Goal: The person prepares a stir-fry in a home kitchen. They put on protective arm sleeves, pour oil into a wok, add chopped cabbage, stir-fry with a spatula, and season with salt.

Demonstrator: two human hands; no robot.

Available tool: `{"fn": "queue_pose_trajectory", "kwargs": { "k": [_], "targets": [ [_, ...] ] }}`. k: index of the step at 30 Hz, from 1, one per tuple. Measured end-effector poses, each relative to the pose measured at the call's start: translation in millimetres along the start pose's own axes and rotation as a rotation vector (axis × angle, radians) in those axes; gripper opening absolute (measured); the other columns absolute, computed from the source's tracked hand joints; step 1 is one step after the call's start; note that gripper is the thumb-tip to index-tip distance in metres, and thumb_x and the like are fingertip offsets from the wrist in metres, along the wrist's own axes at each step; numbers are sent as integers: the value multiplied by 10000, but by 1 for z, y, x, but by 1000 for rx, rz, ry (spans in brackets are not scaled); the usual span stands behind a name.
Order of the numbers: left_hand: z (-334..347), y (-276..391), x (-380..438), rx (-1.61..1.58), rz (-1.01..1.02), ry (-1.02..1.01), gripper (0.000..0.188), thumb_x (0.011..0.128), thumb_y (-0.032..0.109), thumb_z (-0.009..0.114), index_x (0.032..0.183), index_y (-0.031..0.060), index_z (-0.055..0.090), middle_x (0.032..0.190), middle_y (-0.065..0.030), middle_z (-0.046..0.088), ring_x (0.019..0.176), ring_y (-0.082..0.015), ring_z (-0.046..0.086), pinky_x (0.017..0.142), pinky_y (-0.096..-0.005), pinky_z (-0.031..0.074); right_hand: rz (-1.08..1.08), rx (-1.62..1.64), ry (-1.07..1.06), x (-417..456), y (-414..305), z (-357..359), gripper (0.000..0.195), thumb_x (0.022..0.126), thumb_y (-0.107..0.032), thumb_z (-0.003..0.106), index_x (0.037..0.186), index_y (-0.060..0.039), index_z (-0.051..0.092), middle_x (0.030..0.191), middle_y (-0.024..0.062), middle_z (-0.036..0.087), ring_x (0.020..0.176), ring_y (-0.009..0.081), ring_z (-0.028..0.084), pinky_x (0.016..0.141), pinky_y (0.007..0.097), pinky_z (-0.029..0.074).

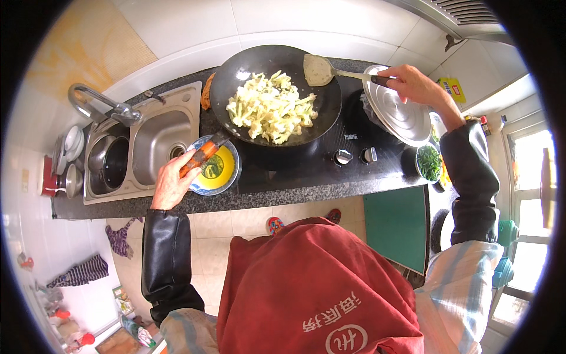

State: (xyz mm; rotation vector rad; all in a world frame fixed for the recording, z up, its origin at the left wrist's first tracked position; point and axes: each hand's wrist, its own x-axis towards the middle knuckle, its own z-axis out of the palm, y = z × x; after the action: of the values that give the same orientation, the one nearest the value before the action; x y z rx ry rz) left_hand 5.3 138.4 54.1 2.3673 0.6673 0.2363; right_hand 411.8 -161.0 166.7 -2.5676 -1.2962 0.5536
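My left hand grips the orange-brown handle of a large black wok. Pale chopped cauliflower lies heaped in the middle of the wok. In my right hand is the dark handle of a metal wok spatula, whose blade sits over the wok's right inner wall, with bits of food stuck to it. Beneath the left handle stands a blue-rimmed bowl holding yellow liquid and something green. A round metal lid rests tilted below my right hand, partly hidden by it.
A double steel sink with a faucet is at the left; pots sit in its left basin. Two stove knobs are at the front of the black cooktop. A bowl of chopped greens stands at the right, near my sleeve.
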Motion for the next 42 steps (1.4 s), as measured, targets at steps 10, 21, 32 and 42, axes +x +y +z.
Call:
{"fn": "queue_pose_trajectory", "kwargs": {
  "k": [10,21,32,42],
  "targets": [
    [-1,3,2,-19,26,-24,456,752,128,672,1171,15,534,916,-170,608,800,-226,612,719,-302,465,207,1161,-557,2,-5,98,312,925,-160,460,1203,-24,498,560,8,412,387,37,253,320,190,184],
    [8,4,-10,-13,33,22,433,755,141,655,1158,28,544,880,-174,596,792,-279,612,711,-325,462,-217,454,105,-9,-36,80,339,843,-82,493,1170,-17,554,526,-11,493,428,36,428,395,195,332],
    [6,3,-12,-13,-27,-29,468,765,92,658,1204,14,515,942,-159,606,830,-176,598,741,-285,470,-168,227,132,-15,-59,72,294,787,-116,556,1055,-1,596,884,181,638,825,281,631,750,336,484],
    [6,7,-10,-52,-37,-29,455,766,103,660,1189,4,522,980,-169,614,865,-184,602,768,-290,466,-380,-123,238,-1,-64,101,398,762,-48,517,1155,-110,523,875,157,576,810,344,586,714,413,484]
  ]
}}
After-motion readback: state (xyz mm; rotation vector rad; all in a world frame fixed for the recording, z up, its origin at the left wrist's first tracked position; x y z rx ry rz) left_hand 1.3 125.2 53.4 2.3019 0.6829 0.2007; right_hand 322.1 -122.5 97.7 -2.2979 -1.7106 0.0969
